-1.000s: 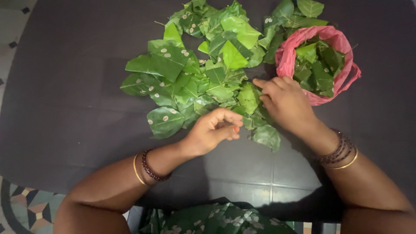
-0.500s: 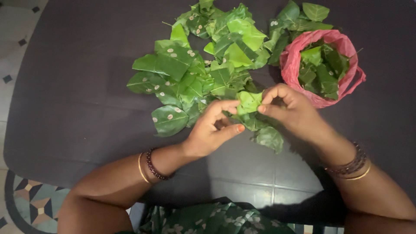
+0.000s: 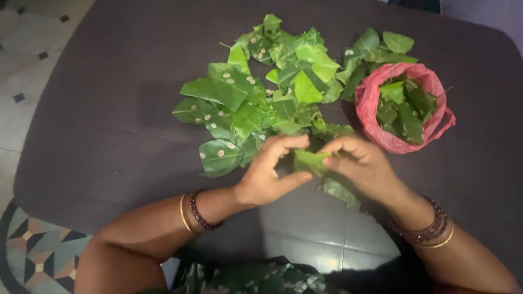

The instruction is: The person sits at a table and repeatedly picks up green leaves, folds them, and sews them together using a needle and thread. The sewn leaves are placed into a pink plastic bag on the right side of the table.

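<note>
Since the earlier frame, both hands have drawn closer to the body, carrying one green leaf (image 3: 309, 160) off the edge of the pile. The left hand (image 3: 271, 173) pinches the leaf's left end, thumb below and forefinger curled above; the other fingers are tucked behind and cannot be made out. The right hand (image 3: 364, 166) pinches the right end, its fingertips hidden beneath the knuckles. The leaf is folded or creased between them, just above the dark table (image 3: 109, 136); its far side is covered by the fingers. The leaf pile (image 3: 261, 98) lies just beyond the hands, many leaves bearing pale spots. A pink bag (image 3: 370, 103) holding more leaves stands to the right of the pile. Bangles (image 3: 192, 211) circle the left wrist. The right forearm is cut off at the frame edge.
</note>
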